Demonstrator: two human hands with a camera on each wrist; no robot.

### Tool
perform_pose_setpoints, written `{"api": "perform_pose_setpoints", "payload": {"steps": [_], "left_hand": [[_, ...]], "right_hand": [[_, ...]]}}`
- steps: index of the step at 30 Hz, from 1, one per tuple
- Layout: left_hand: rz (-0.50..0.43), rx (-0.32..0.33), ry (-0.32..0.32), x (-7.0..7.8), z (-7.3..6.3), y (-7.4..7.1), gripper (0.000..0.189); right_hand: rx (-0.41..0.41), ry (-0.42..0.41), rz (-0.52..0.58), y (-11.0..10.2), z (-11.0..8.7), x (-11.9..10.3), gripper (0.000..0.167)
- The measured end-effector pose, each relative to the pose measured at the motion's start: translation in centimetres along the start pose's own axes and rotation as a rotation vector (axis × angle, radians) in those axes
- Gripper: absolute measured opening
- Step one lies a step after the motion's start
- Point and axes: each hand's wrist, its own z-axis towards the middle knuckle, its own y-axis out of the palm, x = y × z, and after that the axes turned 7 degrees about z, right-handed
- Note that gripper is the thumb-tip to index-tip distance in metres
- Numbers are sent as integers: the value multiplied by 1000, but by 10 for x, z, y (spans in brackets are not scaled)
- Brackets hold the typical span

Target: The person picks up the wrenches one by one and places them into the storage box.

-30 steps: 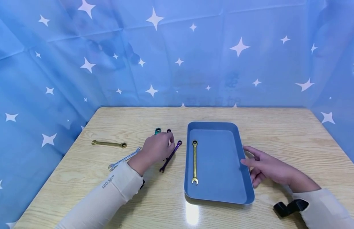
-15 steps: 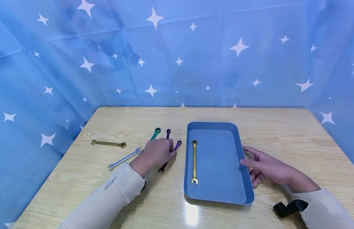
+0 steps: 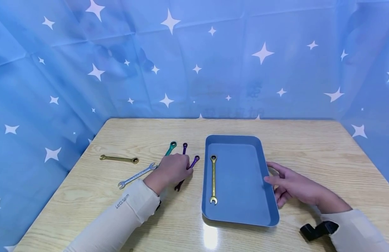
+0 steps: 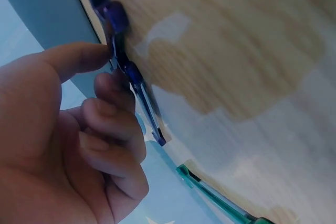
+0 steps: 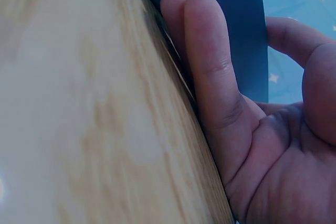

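Blue cloth with white stars, the backdrop (image 3: 213, 49), hangs beyond the tray. Pale wood-grain table (image 3: 308, 140) under it. The tray (image 3: 241, 189): blue-grey, shallow, long side running away from the person.

Right hand (image 3: 289, 187) at the tray's right wall, thumb on the rim, fingers along the outside: wall pinched between them, presumably to keep it from sliding. Left hand (image 3: 174, 169) just left of the tray, thumb and forefinger clamped on a purple wrench (image 3: 194, 161) near mid-shank; likely chosen for balance, both ends free.

Gold wrench (image 3: 214, 180) inside the tray, along its left wall, ring end far; a lay that takes up little width. Left of the tray, past the left hand: silver wrench (image 3: 138, 175), slanted, and farther off a dull brass wrench (image 3: 119, 158), nearly crosswise. Nearer the tray, green wrench (image 3: 170, 148) and slim second purple wrench (image 3: 184, 148), both partly hidden behind the hand; spacing seems enough for fingertips.
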Motion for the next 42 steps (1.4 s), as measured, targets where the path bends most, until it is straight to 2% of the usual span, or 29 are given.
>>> {"api": "perform_pose_setpoints", "payload": {"steps": [8, 21, 28, 42], "left_hand": [[-8, -13, -16, 1, 1, -1, 32], [2, -7, 0, 0, 0, -2, 36], [9, -10, 12, -1, -1, -2, 42], [11, -15, 18, -3, -1, -4, 47]], "right_hand": [[7, 0, 2, 1, 0, 0, 86], [-7, -15, 4, 1, 0, 0, 84], [15, 11, -5, 0, 2, 1, 85], [8, 4, -12, 1, 0, -1, 85]]}}
